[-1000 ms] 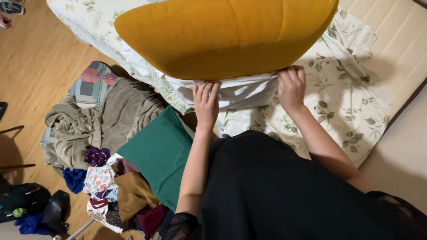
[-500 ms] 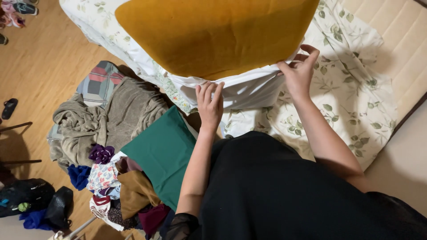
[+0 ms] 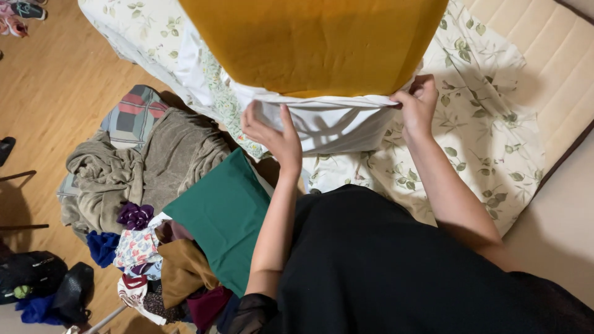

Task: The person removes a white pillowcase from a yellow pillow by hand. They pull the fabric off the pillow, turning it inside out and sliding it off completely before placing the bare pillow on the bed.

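The left hand (image 3: 275, 137) has its fingers spread and curled onto the lower edge of a white pillowcase (image 3: 322, 120), gripping the fabric near its left corner. The right hand (image 3: 417, 105) is pinched shut on the same edge at the right corner, thumb and fingers closed around the cloth. Between the two hands the white pillowcase hangs stretched and wrinkled, and a mustard-yellow pillow (image 3: 315, 43) sits in it, bulging out just above the hands. Behind the pillow lies a floral sheet (image 3: 482, 130) with green leaves, spread across a cream quilted mattress (image 3: 550, 55). Below the left hand, beside the person's black garment (image 3: 396, 266), rests a flat green cloth (image 3: 226, 216). Left of that cloth is a heap of laundry on the wooden floor (image 3: 49, 93): a grey-brown blanket (image 3: 142, 167), a plaid cushion (image 3: 133, 111), a purple item (image 3: 135, 215) and patterned clothes (image 3: 137, 247).
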